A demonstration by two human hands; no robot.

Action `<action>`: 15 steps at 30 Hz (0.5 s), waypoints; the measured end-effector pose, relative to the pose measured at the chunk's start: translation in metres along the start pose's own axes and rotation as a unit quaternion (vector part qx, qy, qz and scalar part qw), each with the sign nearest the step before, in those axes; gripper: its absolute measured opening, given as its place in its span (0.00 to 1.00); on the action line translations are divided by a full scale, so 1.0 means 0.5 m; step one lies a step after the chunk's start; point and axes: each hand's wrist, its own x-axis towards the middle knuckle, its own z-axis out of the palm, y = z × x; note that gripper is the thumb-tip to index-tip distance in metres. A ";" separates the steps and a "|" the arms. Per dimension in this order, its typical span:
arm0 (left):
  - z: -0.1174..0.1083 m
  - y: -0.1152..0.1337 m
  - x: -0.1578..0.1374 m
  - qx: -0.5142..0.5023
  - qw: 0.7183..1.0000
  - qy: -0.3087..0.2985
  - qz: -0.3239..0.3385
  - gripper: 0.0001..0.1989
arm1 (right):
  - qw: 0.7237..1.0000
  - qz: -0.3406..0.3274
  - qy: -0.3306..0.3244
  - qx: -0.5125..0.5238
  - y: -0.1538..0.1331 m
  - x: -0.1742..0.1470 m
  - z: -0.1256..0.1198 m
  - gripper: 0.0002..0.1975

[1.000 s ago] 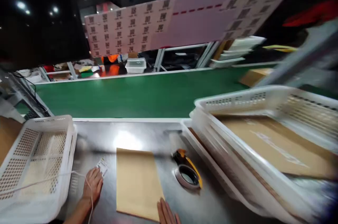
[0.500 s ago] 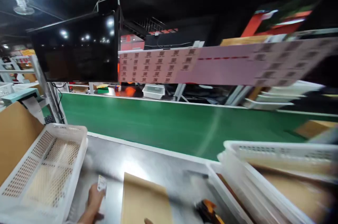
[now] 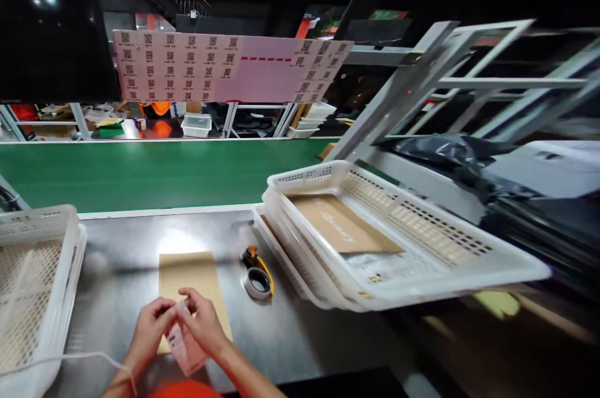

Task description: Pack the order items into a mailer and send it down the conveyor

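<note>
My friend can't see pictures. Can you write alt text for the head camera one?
Two bare hands, left hand and right hand, hold a small pink label sheet together over a flat brown paper envelope on a steel table. A tape dispenser and stacked white plastic baskets sit to the right.

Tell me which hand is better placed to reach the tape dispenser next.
Right. The right hand sits on the side of the tape dispenser, which lies just beyond it on the metal table. The left hand is farther off, and both are pinching the small label.

Both hands, left hand [image 3: 149,327] and right hand [image 3: 202,320], have lifted together, pinching the label [image 3: 185,343] over the envelope [image 3: 191,279].
</note>
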 end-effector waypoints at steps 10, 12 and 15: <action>0.041 0.006 0.006 0.023 0.998 -0.043 0.026 0.27 | 0.987 -0.104 0.028 -0.123 0.006 -0.048 -0.047 0.13; 0.047 0.006 0.001 0.035 0.998 -0.049 0.025 0.27 | 0.983 -0.117 0.036 -0.140 0.016 -0.054 -0.047 0.14; 0.061 -0.003 -0.004 0.043 0.997 -0.063 0.009 0.33 | 0.977 -0.129 0.049 -0.166 0.044 -0.061 -0.039 0.15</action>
